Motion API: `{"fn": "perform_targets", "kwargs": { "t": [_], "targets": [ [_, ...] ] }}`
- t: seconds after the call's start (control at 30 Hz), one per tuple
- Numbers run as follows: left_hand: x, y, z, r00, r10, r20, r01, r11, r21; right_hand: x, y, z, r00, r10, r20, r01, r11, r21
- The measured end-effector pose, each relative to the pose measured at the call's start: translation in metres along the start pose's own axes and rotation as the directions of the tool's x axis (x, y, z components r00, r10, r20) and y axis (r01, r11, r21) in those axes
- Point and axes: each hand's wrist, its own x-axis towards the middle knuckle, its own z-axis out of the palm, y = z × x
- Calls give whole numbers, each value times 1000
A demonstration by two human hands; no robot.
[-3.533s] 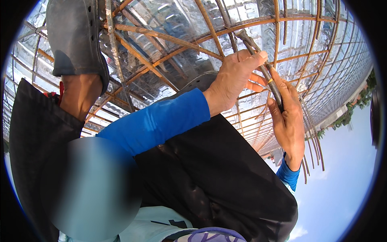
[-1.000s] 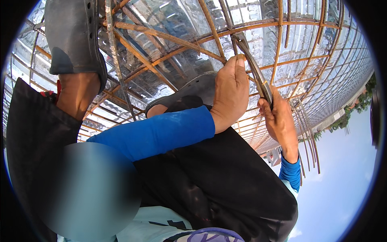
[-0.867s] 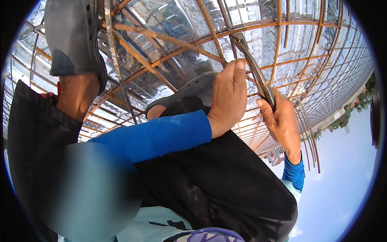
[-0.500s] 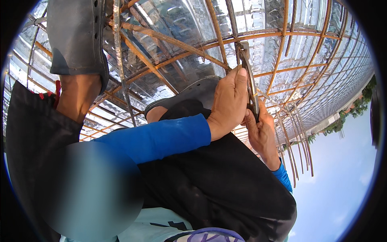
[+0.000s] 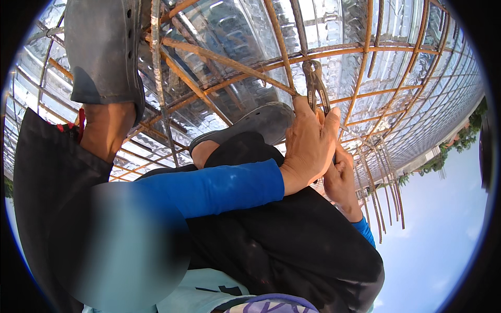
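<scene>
A pair of dark metal pincers (image 5: pixel 315 81) points up and away from me, its rounded head just below a horizontal rust-brown rebar (image 5: pixel 339 51). My left hand (image 5: pixel 308 148) is closed round the handles, which stand a little apart above its fingers. Behind and to the right of it, my right hand (image 5: pixel 342 180) is curled closed at the lower handle end. My left hand partly hides the right fingers and the handle ends. A thin pale tip (image 5: pixel 344 128) sticks out beside the left fingers; what it belongs to is unclear.
Rebar crosses in a wide grid over shiny ribbed metal sheeting (image 5: pixel 334 26). My dark clogs (image 5: pixel 102 52) rest among the bars. A diagonal bar (image 5: pixel 224 61) runs near the left hand. Several upright bar ends (image 5: pixel 389 188) rise at the right, before sky and greenery.
The pincers' head has dropped slightly away from the horizontal bar and its handles have spread. My left hand has shifted down and right, overlapping my right hand more.
</scene>
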Motion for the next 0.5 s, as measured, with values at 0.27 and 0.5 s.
{"fn": "perform_targets", "kwargs": {
  "t": [0.27,0.5],
  "targets": [
    [8,0,-17,998,-19,67,33,978,-208,-6,-18,21,985,171,-14,-161,948,274],
    [8,16,-6,972,-74,221,180,841,-511,1,-25,-30,924,319,212,-382,786,485]
  ]
}}
